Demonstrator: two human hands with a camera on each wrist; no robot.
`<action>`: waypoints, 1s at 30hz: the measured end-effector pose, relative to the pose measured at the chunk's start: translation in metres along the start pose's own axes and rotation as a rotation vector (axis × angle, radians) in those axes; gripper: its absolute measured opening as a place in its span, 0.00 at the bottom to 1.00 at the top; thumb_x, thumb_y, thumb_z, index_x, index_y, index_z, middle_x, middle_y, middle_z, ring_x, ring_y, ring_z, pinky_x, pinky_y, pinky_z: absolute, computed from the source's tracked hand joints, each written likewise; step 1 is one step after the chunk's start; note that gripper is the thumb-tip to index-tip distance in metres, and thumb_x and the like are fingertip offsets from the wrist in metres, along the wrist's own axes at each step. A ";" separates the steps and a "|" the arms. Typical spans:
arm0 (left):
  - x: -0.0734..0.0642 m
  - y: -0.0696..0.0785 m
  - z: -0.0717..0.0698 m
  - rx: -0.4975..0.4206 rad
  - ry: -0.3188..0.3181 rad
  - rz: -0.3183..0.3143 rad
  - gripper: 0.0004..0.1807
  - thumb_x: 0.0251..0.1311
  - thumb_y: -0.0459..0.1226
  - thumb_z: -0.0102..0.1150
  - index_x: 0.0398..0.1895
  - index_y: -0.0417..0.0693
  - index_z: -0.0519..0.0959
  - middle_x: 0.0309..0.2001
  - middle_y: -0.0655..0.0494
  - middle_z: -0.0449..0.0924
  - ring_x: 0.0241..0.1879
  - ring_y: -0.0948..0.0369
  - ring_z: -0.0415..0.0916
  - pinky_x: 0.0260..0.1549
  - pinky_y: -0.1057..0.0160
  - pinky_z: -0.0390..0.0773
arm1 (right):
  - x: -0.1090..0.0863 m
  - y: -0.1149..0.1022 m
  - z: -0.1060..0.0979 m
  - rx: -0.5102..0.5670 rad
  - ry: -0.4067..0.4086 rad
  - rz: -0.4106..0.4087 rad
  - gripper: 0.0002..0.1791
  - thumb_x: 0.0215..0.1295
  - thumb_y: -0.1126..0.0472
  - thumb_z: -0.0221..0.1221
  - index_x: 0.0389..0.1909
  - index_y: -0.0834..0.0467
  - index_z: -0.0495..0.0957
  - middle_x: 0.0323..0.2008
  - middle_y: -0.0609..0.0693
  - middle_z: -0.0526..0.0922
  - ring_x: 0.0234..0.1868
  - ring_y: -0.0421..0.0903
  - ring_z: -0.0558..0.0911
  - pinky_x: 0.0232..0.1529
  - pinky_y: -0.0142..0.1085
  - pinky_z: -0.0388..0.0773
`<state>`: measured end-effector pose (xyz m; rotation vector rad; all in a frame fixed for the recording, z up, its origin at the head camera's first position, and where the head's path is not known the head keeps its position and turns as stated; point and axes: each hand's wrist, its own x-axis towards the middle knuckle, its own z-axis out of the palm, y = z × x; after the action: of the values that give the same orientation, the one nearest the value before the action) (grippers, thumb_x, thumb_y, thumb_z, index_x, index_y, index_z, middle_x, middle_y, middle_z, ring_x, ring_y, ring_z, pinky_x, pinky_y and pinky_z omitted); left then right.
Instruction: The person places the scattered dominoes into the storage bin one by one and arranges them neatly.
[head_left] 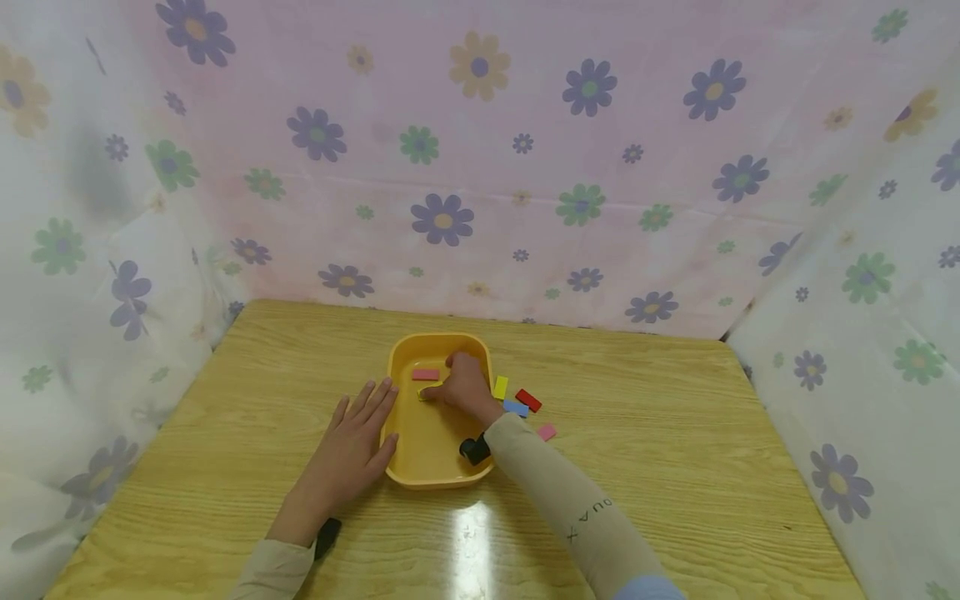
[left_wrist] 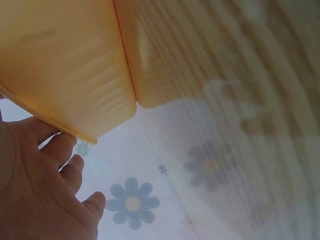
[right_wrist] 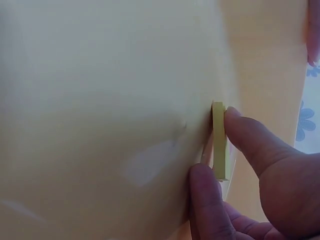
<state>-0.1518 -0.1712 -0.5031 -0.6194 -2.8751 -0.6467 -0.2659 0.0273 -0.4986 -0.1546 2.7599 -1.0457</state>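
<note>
I am pinching the yellow block in my right grip, inside the tray. My thumb is pressing one long side, while a fingertip is meeting it from the opposite side, towards its nearer end. The block is lying off the left side of my right grip, just beyond the tips, and its long axis is seemingly running across the tray from left to right. I cannot tell whether it is resting on the tray floor or being held just above it.

The pink block inside the tray is lying just beyond it, nearly parallel, so that far side is looking the tightest for my thumb.

My left grip is farther from the block; its fingers are stretching out nearly straight, with the tips touching the tray's left rim and nothing being pinched.

My right forearm is crossing the tray's right side. Outside that wall, on the wooden surface, a second yellow block, a red block and a blue block are lying close together. A smaller-looking pink piece is sitting nearer me, just beside my sleeve.
</note>
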 end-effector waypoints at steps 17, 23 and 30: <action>0.001 0.000 0.001 0.005 0.000 0.001 0.35 0.74 0.44 0.52 0.78 0.40 0.60 0.80 0.47 0.54 0.80 0.45 0.49 0.75 0.35 0.47 | 0.009 -0.005 0.002 0.003 -0.005 0.010 0.26 0.56 0.51 0.75 0.40 0.64 0.72 0.28 0.49 0.67 0.28 0.45 0.67 0.28 0.31 0.64; 0.001 0.000 0.001 0.012 0.005 0.007 0.34 0.75 0.45 0.50 0.78 0.41 0.60 0.80 0.48 0.55 0.80 0.45 0.49 0.74 0.34 0.48 | 0.011 -0.003 0.004 -0.034 0.017 -0.014 0.27 0.56 0.49 0.75 0.37 0.61 0.69 0.26 0.48 0.64 0.27 0.44 0.66 0.26 0.31 0.63; 0.002 0.000 0.003 0.027 0.011 0.001 0.34 0.73 0.44 0.52 0.78 0.40 0.60 0.80 0.47 0.54 0.80 0.45 0.49 0.74 0.34 0.49 | 0.013 0.001 0.002 0.035 -0.007 0.001 0.26 0.62 0.47 0.71 0.39 0.65 0.74 0.22 0.49 0.67 0.21 0.43 0.67 0.24 0.30 0.64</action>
<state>-0.1537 -0.1692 -0.5056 -0.6115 -2.8683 -0.6085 -0.2778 0.0245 -0.5021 -0.1524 2.7333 -1.0905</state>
